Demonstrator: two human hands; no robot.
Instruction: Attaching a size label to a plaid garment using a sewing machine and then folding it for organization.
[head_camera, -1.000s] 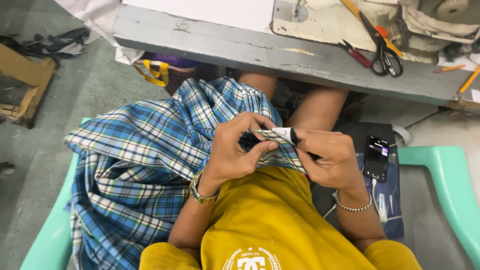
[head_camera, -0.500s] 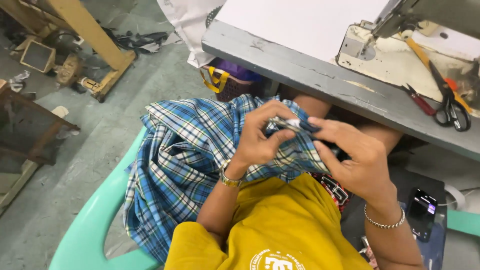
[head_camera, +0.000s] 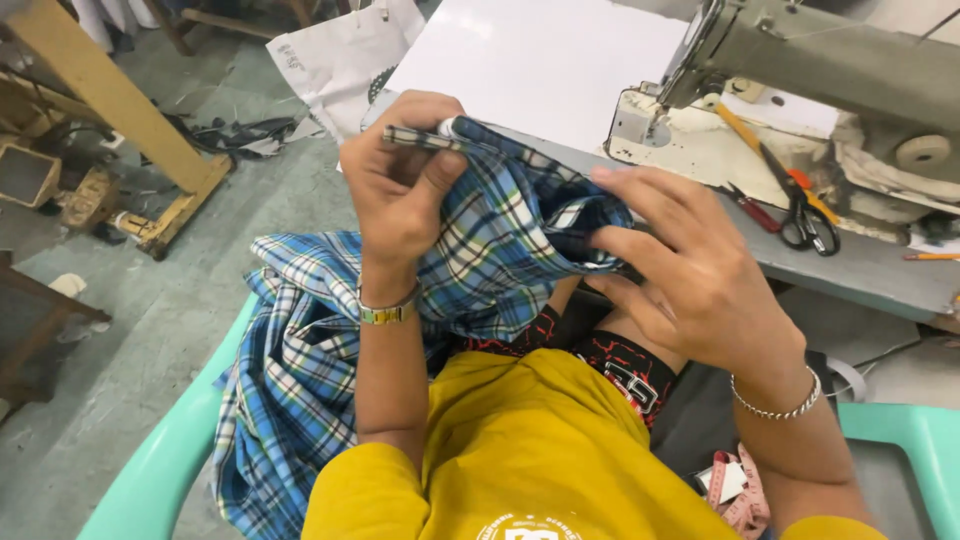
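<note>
left hand: it was closed on a folded edge of the blue plaid cloth, which was pinched between thumb and fingers and held up in front of the body.
right hand: it was closed on a bunched part of the same cloth, the fingers curled over the fold.
blue plaid cloth: it was stretched between both hands, and the rest was hanging down over the lap and the green plastic chair at the left.
sewing machine: it was placed far right on the grey table.
scissors: they were laid on the table, near the machine.
measuring tape: it was seen near right, below the right wrist.
</note>
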